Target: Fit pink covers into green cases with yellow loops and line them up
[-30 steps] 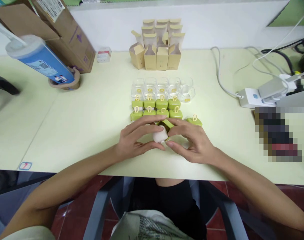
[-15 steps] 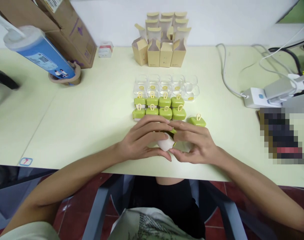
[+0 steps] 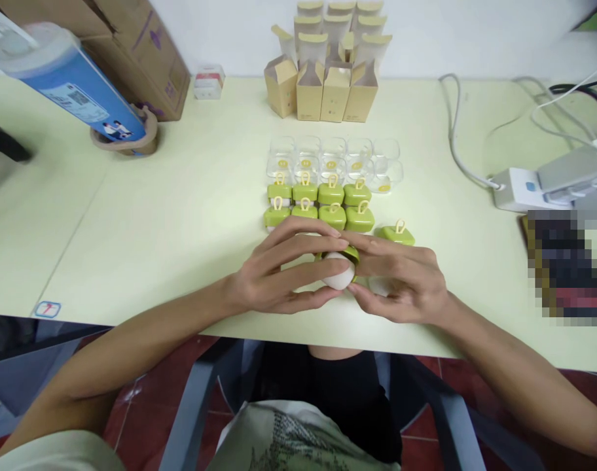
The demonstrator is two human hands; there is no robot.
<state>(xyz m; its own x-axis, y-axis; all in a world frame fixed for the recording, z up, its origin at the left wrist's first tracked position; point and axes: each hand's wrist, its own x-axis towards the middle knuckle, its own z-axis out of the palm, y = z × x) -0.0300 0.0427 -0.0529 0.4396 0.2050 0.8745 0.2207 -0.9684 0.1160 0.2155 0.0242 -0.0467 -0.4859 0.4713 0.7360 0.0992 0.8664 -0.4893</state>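
My left hand (image 3: 271,278) and my right hand (image 3: 404,281) meet above the front of the table, fingers closed around one small item. It is a white egg-shaped piece (image 3: 338,279) against the inside of a green cap (image 3: 351,254). Left fingers press on the white piece, while the right fingers grip the cap's side; fingers partly hide both. Beneath my right hand a pale rounded object (image 3: 379,285) shows in part. Just beyond the hands stand two rows of green-capped containers (image 3: 331,193) with cream loops. A separate green cap (image 3: 397,235) lies to their right.
Clear plastic cups (image 3: 332,165) stand in rows behind the green ones. Open cardboard boxes (image 3: 309,95) are grouped near the wall. At the left are a blue cylinder (image 3: 82,98) and a large carton (image 3: 146,59); a power strip (image 3: 517,190) with cables lies right.
The white piece has turned and sits more upright against the green cap, whose inner rim shows more. Both hands stay on the item. The camera view has shifted slightly.
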